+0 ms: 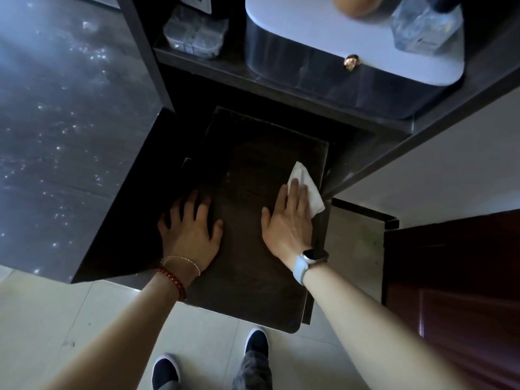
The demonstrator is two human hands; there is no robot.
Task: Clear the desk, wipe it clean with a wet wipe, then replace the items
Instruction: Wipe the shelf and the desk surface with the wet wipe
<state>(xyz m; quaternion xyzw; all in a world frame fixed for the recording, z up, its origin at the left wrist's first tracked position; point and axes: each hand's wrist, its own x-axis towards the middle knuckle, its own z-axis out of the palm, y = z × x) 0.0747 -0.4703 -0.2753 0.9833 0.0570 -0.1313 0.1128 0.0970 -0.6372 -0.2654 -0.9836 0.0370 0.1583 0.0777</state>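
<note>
A small dark brown desk top (pixel 253 271) with rounded corners lies below me, bare of items. My right hand (pixel 289 218) presses flat on a white wet wipe (pixel 306 190) near the desk's right edge; the wipe sticks out past my fingertips. My left hand (pixel 191 229) rests flat with fingers spread on the desk's left side, holding nothing.
Above the desk a dark shelf (pixel 281 88) carries a white-topped box with a gold knob (pixel 352 62), a clear glass bottle (pixel 425 26), an orange round object (pixel 354 4) and a clear plastic container (pixel 194 35). A dark panel (pixel 70 122) stands left, a reddish door (pixel 455 282) right, with pale floor tiles beneath.
</note>
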